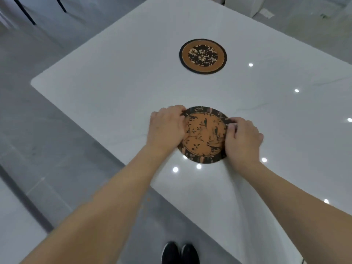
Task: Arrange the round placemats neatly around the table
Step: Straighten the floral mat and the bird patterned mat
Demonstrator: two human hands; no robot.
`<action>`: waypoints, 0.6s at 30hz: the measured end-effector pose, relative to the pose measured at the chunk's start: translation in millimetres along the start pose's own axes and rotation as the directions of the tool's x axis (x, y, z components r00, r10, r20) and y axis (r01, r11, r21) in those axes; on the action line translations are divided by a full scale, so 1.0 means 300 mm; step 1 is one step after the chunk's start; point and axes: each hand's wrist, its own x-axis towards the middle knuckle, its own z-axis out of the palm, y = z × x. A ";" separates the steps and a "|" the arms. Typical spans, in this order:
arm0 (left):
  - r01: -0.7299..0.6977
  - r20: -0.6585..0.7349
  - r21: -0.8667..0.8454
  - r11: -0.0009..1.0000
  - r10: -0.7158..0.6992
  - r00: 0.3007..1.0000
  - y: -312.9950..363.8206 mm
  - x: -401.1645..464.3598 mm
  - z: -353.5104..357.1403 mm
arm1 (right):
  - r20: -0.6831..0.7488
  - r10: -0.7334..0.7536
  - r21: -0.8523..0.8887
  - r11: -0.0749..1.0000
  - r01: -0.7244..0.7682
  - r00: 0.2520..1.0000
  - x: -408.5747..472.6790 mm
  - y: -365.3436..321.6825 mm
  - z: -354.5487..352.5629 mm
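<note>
A round orange placemat with a dark patterned border [203,136] lies flat on the glossy white table [114,88], near its front edge. My left hand [166,126] grips the mat's left rim, fingers curled over it. My right hand [242,138] pinches the right rim. A second round placemat [203,56], orange ring with a dark floral centre and black edge, lies farther back on the table, untouched.
The table's rounded left corner [35,82] and front edge border a grey tiled floor [47,130]. Black chair legs [24,11] stand at the far left. My dark shoes [180,253] show below. White boxes [245,5] sit beyond the table's far end.
</note>
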 end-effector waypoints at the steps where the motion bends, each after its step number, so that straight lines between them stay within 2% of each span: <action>1: 0.035 -0.017 -0.004 0.999 -0.035 0.999 -0.046 -0.020 -0.031 | 0.025 -0.020 0.034 0.999 0.019 0.999 -0.028 -0.046 0.021; 4: 0.090 -0.029 -0.033 0.995 -0.091 0.995 -0.201 -0.064 -0.143 | 0.074 -0.057 0.126 0.991 0.048 0.996 -0.112 -0.183 0.089; 8: 0.013 0.078 -0.003 1.000 -0.013 0.997 -0.335 -0.079 -0.225 | 0.051 -0.120 0.060 0.991 0.117 0.991 -0.161 -0.246 0.135; 13: 0.045 -0.089 -0.051 0.998 -0.049 0.995 -0.363 -0.097 -0.175 | 0.054 -0.195 0.016 0.981 0.194 0.979 -0.163 -0.248 0.157; 18: 0.041 -0.129 -0.058 0.997 -0.048 0.991 -0.378 -0.094 -0.175 | 0.056 -0.193 -0.012 0.981 0.194 0.980 -0.163 -0.257 0.158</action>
